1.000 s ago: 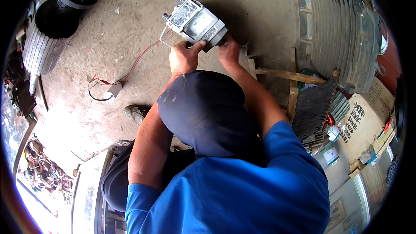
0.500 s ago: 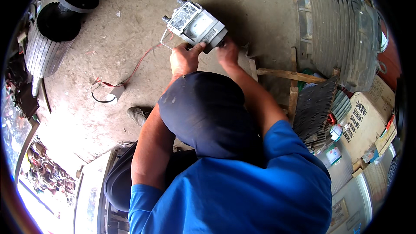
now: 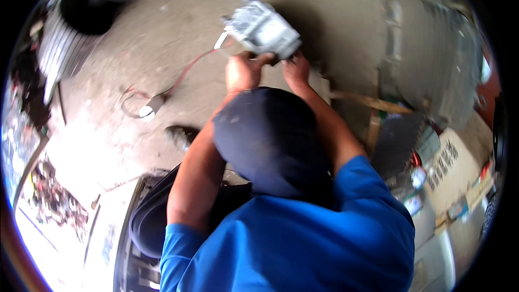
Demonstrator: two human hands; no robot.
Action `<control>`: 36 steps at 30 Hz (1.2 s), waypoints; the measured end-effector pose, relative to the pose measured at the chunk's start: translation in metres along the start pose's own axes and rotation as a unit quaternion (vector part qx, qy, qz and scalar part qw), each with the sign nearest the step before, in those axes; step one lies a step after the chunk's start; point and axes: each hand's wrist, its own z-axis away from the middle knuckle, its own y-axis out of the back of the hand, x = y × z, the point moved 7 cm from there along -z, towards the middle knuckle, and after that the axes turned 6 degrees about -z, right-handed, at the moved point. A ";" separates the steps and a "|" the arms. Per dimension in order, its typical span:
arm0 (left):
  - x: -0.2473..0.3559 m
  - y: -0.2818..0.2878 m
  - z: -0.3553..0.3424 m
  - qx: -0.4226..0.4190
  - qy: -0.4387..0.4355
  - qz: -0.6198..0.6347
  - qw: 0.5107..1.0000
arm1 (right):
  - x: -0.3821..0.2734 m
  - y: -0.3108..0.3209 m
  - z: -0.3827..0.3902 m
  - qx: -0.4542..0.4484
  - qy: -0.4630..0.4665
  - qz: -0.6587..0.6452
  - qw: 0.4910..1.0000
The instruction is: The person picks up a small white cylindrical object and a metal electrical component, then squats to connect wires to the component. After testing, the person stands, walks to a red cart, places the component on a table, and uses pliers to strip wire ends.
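A boxy pale-grey metal instrument (image 3: 264,31), with a wire handle and terminals, is blurred in front of me on the concrete floor. My left hand (image 3: 243,70) grips its near edge, thumb on top. My right hand (image 3: 296,68) is at its near right side, fingers closed and partly hidden, so what they hold is unclear. A thin red lead (image 3: 191,66) runs from near the instrument to a pale cylinder (image 3: 148,110) lying on the floor, where other wires loop.
Large ribbed metal parts (image 3: 435,62) stand at right, dark round housings (image 3: 85,11) at upper left. Wooden slats (image 3: 373,103), a dark toothed sheet (image 3: 396,143) and a cardboard box (image 3: 454,173) lie at right. A pile of small parts (image 3: 57,200) is at lower left.
The view is now motion-blurred. The instrument and both my hands appear further right in the picture, along with much of the floor scene, and the instrument looks slightly more turned.
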 end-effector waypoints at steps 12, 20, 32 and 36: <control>-0.001 0.000 0.009 0.017 0.054 -0.022 0.998 | 0.014 0.064 -0.025 0.050 0.024 -0.086 0.995; -0.006 0.001 -0.001 0.003 0.034 -0.039 0.999 | 0.002 -0.005 0.011 -0.107 -0.037 -0.024 0.993; 0.001 0.001 0.002 0.006 0.046 -0.036 0.998 | -0.067 0.079 -0.002 0.107 0.133 -0.008 0.985; 0.002 -0.004 0.000 0.010 0.021 -0.036 0.999 | 0.002 0.011 0.003 0.032 -0.019 0.001 0.999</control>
